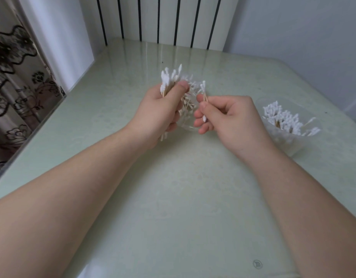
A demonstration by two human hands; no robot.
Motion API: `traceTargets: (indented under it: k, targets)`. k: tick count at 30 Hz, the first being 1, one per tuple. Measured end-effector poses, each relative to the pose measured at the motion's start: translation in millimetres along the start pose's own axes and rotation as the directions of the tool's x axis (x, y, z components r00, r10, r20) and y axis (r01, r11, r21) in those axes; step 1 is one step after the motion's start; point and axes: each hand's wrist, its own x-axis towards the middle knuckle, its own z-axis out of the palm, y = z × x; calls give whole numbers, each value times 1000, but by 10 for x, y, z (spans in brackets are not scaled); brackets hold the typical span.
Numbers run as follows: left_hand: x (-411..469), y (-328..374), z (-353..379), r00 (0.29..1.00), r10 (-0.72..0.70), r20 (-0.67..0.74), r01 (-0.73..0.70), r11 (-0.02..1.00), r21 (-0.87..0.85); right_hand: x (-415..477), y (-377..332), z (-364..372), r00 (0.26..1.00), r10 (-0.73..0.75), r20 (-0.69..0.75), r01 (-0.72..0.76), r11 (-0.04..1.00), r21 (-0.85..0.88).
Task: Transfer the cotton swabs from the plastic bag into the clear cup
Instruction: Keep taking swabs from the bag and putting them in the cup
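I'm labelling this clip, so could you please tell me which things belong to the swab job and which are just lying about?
Job: left hand gripping a bundle of cotton swabs; plastic bag between the hands; right hand pinching a few swabs; clear cup, already holding swabs.
Lying about: table; radiator; patterned curtain.

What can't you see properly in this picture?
Head view:
1. The plastic bag: clear and mostly hidden behind the left hand; its opening is unclear.
2. The swabs pinched by the right hand: too blurred to count.
3. The clear cup: hazy below the swab tips.
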Motion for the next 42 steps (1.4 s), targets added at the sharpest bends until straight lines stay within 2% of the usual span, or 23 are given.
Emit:
traceTargets:
  k: [3,5,9,11,14,18,20,22,24,26,28,30,32,34,36,38,42]
  targets:
    - [-55,11,10,992,99,84,-112,981,157,-14,31,21,998,-24,62,31,994,-101]
    - [-58,-17,23,988,126,91,-142,969,202,-26,25,39,995,-22,96,33,992,-121]
    - [9,-30,2,991,101,-91,-92,990,106,-38,65,49,995,-72,65,86,962,-261]
    - [33,-16,-22,986,80,-147,-71,995,63,-31,103,40,991,-113,71,132,901,-413]
    - [38,0,-40,989,46,-143,-48,999,-6,-21,112,39,983,-88,160,169,771,-614]
    - [34,-2,-16,996,-8,-90,-1,995,-96,54,166,72,947,-118,299,300,657,-691]
    - [38,-15,-14,996,-24,-84,16,995,-101,91,191,86,936,-139,324,337,621,-707]
    - [50,-23,-14,995,-40,-88,31,994,-103,95,194,86,942,-156,298,324,658,-680]
    - [64,-35,-15,994,-47,-94,37,994,-104,67,170,86,962,-204,184,274,764,-585]
    - [78,-57,-23,995,-21,-100,15,998,-61,57,134,72,970,-241,11,222,875,-430]
    - [77,-71,-27,997,13,-82,-12,1000,9,66,79,38,974,-198,-110,172,962,-211]
    - [54,-64,-20,999,15,-44,-14,999,37,66,15,6,984,-126,-129,126,992,-3]
    - [16,-49,-3,1000,-7,21,7,999,34,57,-29,-4,989,-91,-117,104,988,113]
    - [-28,-43,18,992,-38,120,33,998,46,51,-37,-5,987,-91,-135,108,986,127]
    - [-54,-54,32,977,-50,206,35,997,74,57,-16,-18,977,-125,-172,130,991,21]
    - [-54,-65,32,972,-39,233,22,997,79,59,-1,-33,967,-166,-191,150,984,-96]
    - [-35,-72,2,954,-57,295,20,992,126,37,-20,-40,978,-158,-135,154,987,-36]
